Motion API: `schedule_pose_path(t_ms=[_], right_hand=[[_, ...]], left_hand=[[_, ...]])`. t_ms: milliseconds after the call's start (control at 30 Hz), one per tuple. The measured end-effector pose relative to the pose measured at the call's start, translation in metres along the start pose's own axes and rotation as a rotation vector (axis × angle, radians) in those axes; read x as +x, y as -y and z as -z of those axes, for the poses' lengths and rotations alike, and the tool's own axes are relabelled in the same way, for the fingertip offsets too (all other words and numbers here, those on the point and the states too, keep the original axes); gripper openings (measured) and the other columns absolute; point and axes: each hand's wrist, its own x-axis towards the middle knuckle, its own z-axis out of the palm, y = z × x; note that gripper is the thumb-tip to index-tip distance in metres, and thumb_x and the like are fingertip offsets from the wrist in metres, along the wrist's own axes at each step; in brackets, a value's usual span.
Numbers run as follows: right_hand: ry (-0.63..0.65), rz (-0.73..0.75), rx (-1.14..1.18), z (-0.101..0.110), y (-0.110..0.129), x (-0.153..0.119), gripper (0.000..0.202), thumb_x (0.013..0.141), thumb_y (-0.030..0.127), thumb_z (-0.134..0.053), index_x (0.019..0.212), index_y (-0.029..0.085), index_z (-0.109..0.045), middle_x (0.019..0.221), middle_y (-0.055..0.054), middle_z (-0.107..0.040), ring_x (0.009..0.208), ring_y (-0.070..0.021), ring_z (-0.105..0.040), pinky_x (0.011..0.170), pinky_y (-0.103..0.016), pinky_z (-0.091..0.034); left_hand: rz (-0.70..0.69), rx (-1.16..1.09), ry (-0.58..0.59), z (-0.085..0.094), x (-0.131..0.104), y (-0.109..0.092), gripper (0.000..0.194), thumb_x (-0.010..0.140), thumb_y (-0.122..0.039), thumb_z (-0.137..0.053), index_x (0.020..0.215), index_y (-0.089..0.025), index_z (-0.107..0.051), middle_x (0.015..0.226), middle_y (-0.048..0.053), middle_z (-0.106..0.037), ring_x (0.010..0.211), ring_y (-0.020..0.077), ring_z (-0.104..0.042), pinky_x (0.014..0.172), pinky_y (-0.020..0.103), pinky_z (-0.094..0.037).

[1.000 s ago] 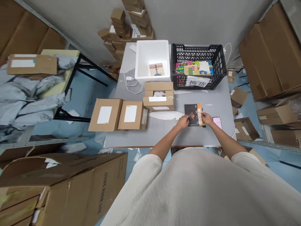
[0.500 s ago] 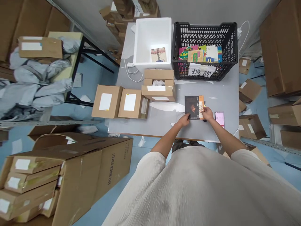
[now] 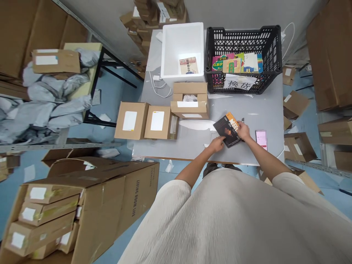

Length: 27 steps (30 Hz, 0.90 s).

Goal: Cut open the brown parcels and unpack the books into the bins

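A dark book (image 3: 226,128) with an orange band and white lettering is tilted over the near part of the grey table (image 3: 192,146). My left hand (image 3: 217,143) grips its lower left edge, fingers on the cover. At its right edge, my right hand (image 3: 243,131) is closed on it. A small dark object (image 3: 242,120) pokes out just beyond the right hand; its kind is unclear. Right of that hand lies a phone (image 3: 261,139) with a pink screen.
Behind the book stand a black crate (image 3: 244,79) of books and a white foam box (image 3: 182,73) with a book inside. Cardboard boxes (image 3: 158,123) line the table's left side. A large carton (image 3: 110,205) of parcels stands on the floor at left; parcels fill a side table (image 3: 95,47).
The book has turned from square to slanted, its orange band now toward the top. Both hands have moved with it. The whole view has shifted slightly.
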Motion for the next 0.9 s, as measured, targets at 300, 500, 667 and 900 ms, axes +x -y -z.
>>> schedule_pose_path(t_ms=[300, 500, 667, 900], right_hand=[[0.176, 0.176, -0.393, 0.005, 0.061, 0.000, 0.051, 0.104, 0.026, -0.051, 0.148, 0.030, -0.076, 0.127, -0.017, -0.079, 0.116, -0.0380, -0.057, 0.102, -0.050, -0.033], [0.288, 0.477, -0.447, -0.009, 0.089, -0.006, 0.045, 0.103, 0.021, -0.055, 0.135, 0.033, -0.085, 0.117, -0.018, -0.078, 0.119, -0.0386, -0.052, 0.106, -0.057, -0.026], [0.096, 0.566, -0.368, -0.020, 0.082, -0.014, 0.050, 0.100, 0.016, -0.057, 0.143, 0.028, -0.079, 0.141, -0.016, -0.072, 0.136, -0.0384, -0.048, 0.121, -0.059, -0.022], [-0.008, 0.045, 0.030, -0.049, 0.013, -0.039, 0.052, 0.095, 0.022, -0.055, 0.143, 0.017, -0.075, 0.143, -0.019, -0.070, 0.136, -0.0368, -0.060, 0.122, -0.055, -0.047]], left_hand=[[-0.005, 0.111, -0.441, 0.042, -0.007, -0.008, 0.056, 0.103, -0.012, -0.049, 0.158, -0.023, -0.060, 0.166, 0.015, -0.056, 0.146, 0.0341, -0.055, 0.120, 0.049, -0.047], [0.125, 0.117, -0.386, 0.050, -0.004, -0.003, 0.042, 0.112, -0.023, -0.045, 0.145, -0.024, -0.071, 0.146, 0.016, -0.073, 0.136, 0.0355, -0.062, 0.117, 0.049, -0.045], [0.356, -0.099, -0.301, 0.036, 0.009, 0.021, 0.027, 0.107, -0.019, -0.056, 0.121, -0.021, -0.079, 0.123, 0.014, -0.082, 0.121, 0.0323, -0.072, 0.108, 0.040, -0.051], [0.555, -0.321, -0.292, -0.002, -0.003, 0.046, 0.027, 0.101, -0.014, -0.059, 0.119, -0.020, -0.078, 0.113, 0.009, -0.085, 0.107, 0.0262, -0.078, 0.097, 0.035, -0.058]])
